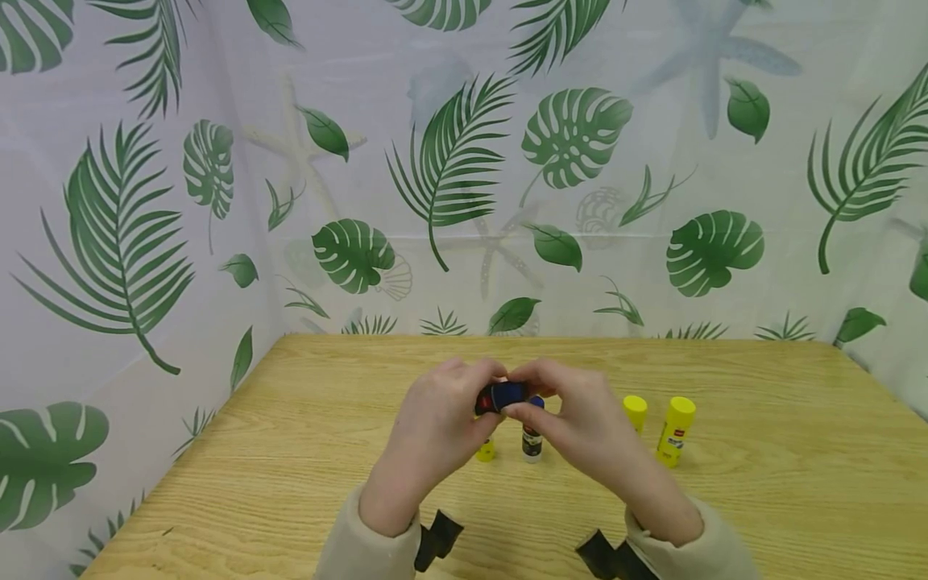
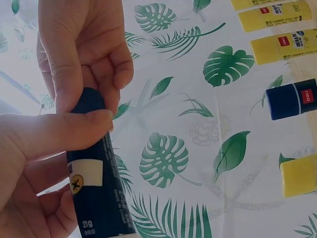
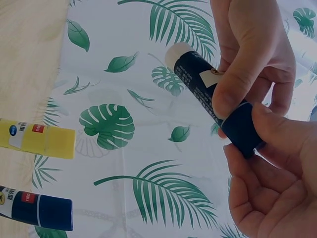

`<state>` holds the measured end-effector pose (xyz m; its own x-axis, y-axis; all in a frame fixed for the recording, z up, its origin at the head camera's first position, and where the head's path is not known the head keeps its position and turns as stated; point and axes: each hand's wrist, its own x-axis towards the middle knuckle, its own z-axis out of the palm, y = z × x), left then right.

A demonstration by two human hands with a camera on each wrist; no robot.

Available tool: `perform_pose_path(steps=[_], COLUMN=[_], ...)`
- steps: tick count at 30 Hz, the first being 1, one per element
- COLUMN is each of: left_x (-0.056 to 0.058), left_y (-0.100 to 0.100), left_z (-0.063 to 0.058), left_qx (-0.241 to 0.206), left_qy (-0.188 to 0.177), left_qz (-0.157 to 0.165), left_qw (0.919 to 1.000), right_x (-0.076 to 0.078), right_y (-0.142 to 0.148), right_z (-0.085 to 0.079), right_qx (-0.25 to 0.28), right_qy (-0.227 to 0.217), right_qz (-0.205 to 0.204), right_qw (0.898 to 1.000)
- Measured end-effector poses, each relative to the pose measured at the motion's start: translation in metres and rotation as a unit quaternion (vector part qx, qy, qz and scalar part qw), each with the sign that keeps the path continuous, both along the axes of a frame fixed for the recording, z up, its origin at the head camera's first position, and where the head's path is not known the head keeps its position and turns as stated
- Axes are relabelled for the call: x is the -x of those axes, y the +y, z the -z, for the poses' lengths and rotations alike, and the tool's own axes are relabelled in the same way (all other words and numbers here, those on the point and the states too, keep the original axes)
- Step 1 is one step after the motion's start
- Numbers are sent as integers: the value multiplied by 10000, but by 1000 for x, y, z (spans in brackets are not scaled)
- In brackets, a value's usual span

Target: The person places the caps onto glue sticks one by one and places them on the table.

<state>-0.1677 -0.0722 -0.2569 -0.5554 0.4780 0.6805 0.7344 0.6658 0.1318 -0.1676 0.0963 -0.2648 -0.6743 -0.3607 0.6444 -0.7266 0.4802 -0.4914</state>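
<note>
A dark navy glue stick (image 1: 500, 395) with a white base is held up over the table between both hands. My left hand (image 1: 444, 412) grips its labelled body, thumb laid across it in the left wrist view. At the cap end, my right hand (image 1: 584, 409) pinches the blue cap (image 3: 242, 130) between thumb and fingers. The cap sits on the body, and the stick tilts in the right wrist view. Just beneath the hands, a second navy glue stick (image 1: 532, 445) stands upright. A yellow glue stick (image 1: 486, 451) is partly hidden behind my left hand.
To the right on the wooden table (image 1: 783, 475) stand more yellow glue sticks, one (image 1: 677, 432) in full view and another (image 1: 635, 412) partly behind my right wrist. A leaf-patterned sheet (image 1: 464, 161) hangs behind the table and along its left side.
</note>
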Motion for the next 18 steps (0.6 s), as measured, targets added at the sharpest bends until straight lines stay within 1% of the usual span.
perform_pose_path(steps=[4,7,10,12,18], left_x=[-2,-2,-2,-1,2], left_y=[0,1,0,0,-2], left_z=[-1,-1,-1,0,0], left_qx=[-55,-40,-18,-2,0], left_qy=[18,57,-21,-182,-884], left_qz=[-1,-25,-24,1,82], left_qw=[10000,10000,10000,9998,9961], right_x=[-2,-4,-4,-3,1], right_y=[-1,-2,-3,-2,0], right_z=[-1,-2,-3,-3,-3], right_qx=[47,50,53,25,-170], right_qy=[-33,-161,-328,-453,-736], right_qz=[-39,-65,-91,-89,-78], right_qw=[10000,9998,9994,9989,9971])
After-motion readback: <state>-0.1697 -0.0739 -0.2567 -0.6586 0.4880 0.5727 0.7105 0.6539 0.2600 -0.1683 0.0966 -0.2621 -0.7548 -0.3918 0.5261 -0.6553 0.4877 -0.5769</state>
